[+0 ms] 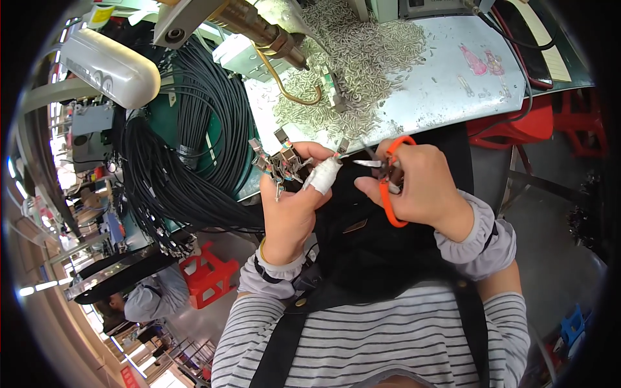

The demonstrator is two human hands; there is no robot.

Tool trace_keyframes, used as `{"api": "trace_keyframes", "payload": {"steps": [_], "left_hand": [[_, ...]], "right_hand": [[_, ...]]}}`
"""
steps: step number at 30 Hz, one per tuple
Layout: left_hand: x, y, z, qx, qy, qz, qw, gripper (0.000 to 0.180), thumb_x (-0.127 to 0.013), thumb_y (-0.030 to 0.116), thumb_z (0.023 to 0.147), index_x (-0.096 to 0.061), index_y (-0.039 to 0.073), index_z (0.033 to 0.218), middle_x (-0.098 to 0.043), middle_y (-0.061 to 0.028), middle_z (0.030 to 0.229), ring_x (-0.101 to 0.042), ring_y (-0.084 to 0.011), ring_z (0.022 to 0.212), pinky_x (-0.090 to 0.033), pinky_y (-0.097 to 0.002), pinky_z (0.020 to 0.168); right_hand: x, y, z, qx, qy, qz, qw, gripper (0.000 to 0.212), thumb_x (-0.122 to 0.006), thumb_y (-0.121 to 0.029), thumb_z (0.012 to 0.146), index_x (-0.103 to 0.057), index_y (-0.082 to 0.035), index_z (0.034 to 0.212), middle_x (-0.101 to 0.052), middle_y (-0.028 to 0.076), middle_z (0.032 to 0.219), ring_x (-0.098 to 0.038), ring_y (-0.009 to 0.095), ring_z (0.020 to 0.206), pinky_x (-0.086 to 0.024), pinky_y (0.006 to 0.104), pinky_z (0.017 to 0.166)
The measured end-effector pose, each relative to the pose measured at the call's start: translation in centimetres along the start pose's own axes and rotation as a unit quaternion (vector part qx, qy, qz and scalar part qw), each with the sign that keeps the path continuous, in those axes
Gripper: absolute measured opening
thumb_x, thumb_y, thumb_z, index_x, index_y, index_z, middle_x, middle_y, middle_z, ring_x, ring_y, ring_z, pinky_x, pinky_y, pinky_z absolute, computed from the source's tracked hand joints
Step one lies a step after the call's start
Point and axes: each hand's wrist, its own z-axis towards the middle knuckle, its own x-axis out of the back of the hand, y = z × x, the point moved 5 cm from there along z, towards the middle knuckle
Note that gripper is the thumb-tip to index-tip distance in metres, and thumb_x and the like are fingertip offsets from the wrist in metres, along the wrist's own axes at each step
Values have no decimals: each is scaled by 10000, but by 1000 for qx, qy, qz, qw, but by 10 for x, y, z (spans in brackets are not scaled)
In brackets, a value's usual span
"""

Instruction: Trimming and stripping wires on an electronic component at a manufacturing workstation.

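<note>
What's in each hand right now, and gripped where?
Left hand pinches a bunch of cable connectors at their base; right hand holds orange-handled scissors by the handle loops.

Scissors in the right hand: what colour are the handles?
Orange handles on the scissors, held in the right hand; clearest in the head view.

Black cable bundle [187, 161] crowds left; metal pin heap [352, 58] covers bench [453, 71] ahead; right side open.

A factory workbench [453, 77] heaped with metal terminals [362, 58] and black cable bundles [194, 149].
</note>
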Motion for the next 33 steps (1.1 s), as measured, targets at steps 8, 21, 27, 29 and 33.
{"api": "trace_keyframes", "payload": {"steps": [8,21,27,29,33], "left_hand": [[-4,-3,0,14,13,-40,999,176,-596,-53,718,-549,1,879,-529,-4,750,-447,-31,588,-295,-145,448],[4,-9,70,129,-73,-203,968,99,-544,37,798,-535,26,896,-437,15,640,-339,-44,489,-246,-177,401],[4,-5,84,128,-75,-166,975,112,-538,36,806,-514,13,913,-437,11,644,-329,-39,474,-247,-168,389],[5,-2,85,130,-72,-136,979,120,-531,44,813,-505,-2,921,-423,3,652,-323,-33,476,-244,-151,370],[10,-2,89,141,-85,-119,979,151,-549,40,796,-507,-4,935,-436,-4,661,-316,-33,465,-242,-154,370]], "right_hand": [[-11,-6,5,26,-3,-70,997,346,-735,-274,643,-503,-18,661,-501,93,477,-502,267,410,-382,303,407],[-3,5,24,-170,52,331,927,214,-552,-173,834,-486,-15,705,-480,3,505,-461,65,401,-333,208,362],[1,10,74,-90,98,198,971,177,-524,-170,847,-486,-22,759,-460,-6,533,-426,63,381,-330,206,357],[-3,10,85,-129,29,234,963,170,-526,-168,846,-486,-15,783,-443,-14,531,-422,63,381,-334,209,359],[-4,9,88,-148,11,262,954,172,-527,-169,845,-495,-5,804,-427,-21,517,-419,61,386,-335,213,368]]}}
